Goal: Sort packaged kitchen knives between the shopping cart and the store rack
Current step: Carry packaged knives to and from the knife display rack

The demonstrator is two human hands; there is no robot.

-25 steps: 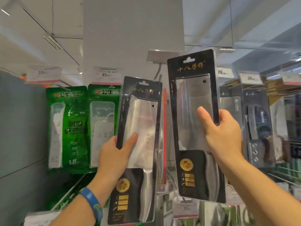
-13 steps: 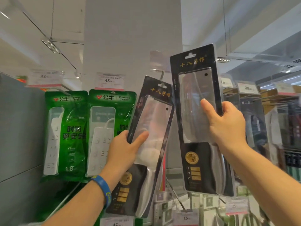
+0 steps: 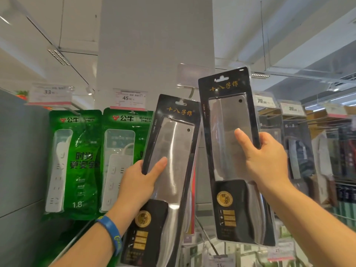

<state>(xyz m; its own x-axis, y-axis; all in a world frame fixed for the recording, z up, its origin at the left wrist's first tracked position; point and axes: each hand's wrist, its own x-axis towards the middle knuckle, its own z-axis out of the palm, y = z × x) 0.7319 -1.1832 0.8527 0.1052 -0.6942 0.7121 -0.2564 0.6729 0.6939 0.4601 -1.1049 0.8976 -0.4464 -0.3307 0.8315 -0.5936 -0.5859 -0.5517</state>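
Observation:
I hold up two packaged cleavers in black cards with clear blisters and gold lettering. My left hand (image 3: 139,182) grips the left packaged cleaver (image 3: 173,151) by its left edge, thumb across the blister; the pack leans right. My right hand (image 3: 264,160) grips the right packaged cleaver (image 3: 225,116) by its right edge, thumb on the blade window. It stands almost upright and higher, its hang hole close to a rack hook (image 3: 191,92) under a clear label holder (image 3: 192,77). The shopping cart is out of view.
Two green packs of white power strips (image 3: 77,162) hang on hooks to the left, under price tags (image 3: 128,99). More packaged knives (image 3: 300,151) hang on rack pegs at the right. A white pillar (image 3: 154,45) rises behind; a grey panel (image 3: 19,151) stands far left.
Both packs have stayed raised before the rack. The left pack has tilted to the right and drawn closer to the right pack, which now stands near the hook.

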